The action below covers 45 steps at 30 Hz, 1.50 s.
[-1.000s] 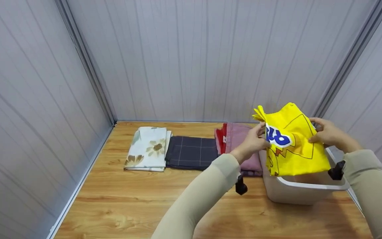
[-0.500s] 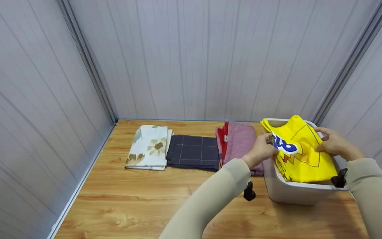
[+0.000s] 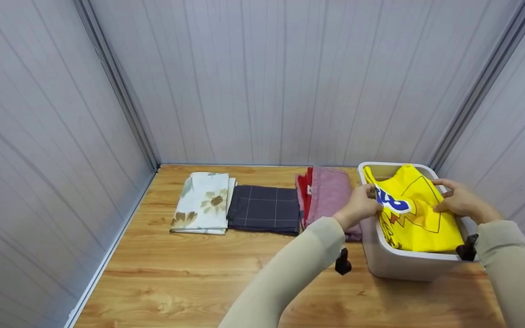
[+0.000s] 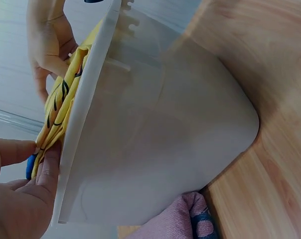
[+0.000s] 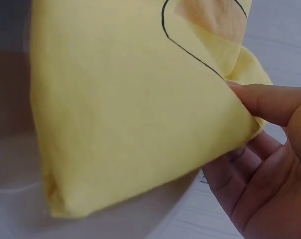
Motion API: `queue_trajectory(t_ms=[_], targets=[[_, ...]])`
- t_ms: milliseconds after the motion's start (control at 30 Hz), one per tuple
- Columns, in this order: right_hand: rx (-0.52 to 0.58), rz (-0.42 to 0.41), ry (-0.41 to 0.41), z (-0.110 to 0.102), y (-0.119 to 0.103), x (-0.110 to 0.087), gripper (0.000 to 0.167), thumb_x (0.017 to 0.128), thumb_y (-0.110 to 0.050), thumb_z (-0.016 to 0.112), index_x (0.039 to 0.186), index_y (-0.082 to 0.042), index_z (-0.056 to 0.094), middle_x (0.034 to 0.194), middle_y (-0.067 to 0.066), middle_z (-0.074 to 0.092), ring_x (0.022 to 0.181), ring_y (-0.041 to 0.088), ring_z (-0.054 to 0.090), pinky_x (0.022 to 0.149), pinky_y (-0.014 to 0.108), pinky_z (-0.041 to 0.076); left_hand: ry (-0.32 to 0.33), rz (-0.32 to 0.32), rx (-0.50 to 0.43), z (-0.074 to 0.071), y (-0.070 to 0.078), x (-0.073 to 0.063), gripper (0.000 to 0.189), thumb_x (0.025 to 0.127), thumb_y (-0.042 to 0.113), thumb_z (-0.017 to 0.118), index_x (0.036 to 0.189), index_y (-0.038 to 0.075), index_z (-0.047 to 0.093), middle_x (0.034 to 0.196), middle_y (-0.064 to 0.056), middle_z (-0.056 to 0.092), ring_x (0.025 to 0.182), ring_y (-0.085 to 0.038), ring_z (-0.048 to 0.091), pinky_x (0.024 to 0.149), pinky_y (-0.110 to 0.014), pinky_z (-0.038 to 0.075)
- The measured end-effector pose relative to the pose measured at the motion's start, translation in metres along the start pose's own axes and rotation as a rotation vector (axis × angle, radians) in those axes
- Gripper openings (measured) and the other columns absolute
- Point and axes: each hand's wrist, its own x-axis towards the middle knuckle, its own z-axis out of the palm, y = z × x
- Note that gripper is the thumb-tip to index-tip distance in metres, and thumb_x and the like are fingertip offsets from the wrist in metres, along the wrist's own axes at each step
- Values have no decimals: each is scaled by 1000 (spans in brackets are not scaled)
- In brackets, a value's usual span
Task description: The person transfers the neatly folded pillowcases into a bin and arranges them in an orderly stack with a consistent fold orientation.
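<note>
Flowered cloth [image 3: 204, 200]: is lying folded leftmost, showing brown blooms on white.
Dark checked cloth [image 3: 265, 208]: is lying just beside it, pale lines crossing its face.
Pink cloth [image 3: 331, 193]: is lying folded further right.
Red cloth [image 3: 307, 200]: is peeking out along the pink one's left edge.
Tabletop [image 3: 176, 282]: is showing wood grain beneath them.
Walls [image 3: 244, 82]: are standing grey and streaked, metal strips [image 3: 114, 82] running up their corners.
</note>
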Motion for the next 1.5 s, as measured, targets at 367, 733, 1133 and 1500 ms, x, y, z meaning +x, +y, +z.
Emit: queue_trajectory(t_ms=[367, 733, 1133, 1500], targets=[[47, -42, 14, 3, -12, -3, 67, 99, 0, 67, 158, 13, 36, 98, 0, 72, 85, 14, 71, 72, 34, 63, 48, -3, -82, -23, 0, 10, 45, 94, -10, 67, 139, -9, 65, 119, -21, 73, 96, -23, 72, 82, -41, 68], [9, -100, -14, 15, -44, 8, 65, 102, -2, 65, 158, 13, 37, 105, 6, 76, 91, 19, 75, 81, 41, 66, 3, 33, -65, -67, -11, 9, 43, 97, -7, 62, 140, -7, 64, 121, -19, 73, 105, -26, 73, 87, -41, 67], [32, -173, 19, 44, -69, 17, 64, 100, -11, 77, 153, 11, 48, 109, 16, 74, 87, 21, 75, 71, 30, 65, -30, -3, 2, -103, -28, 1, 46, 100, 0, 64, 146, -3, 62, 128, -19, 71, 122, -36, 72, 94, -44, 66], [48, -240, 16, 65, -92, 22, 61, 99, -15, 79, 148, 12, 53, 107, 17, 74, 87, 21, 74, 72, 32, 65, -68, -22, 72, -130, -39, -8, 44, 102, 6, 68, 145, 0, 62, 134, -18, 69, 122, -31, 72, 101, -51, 63]])
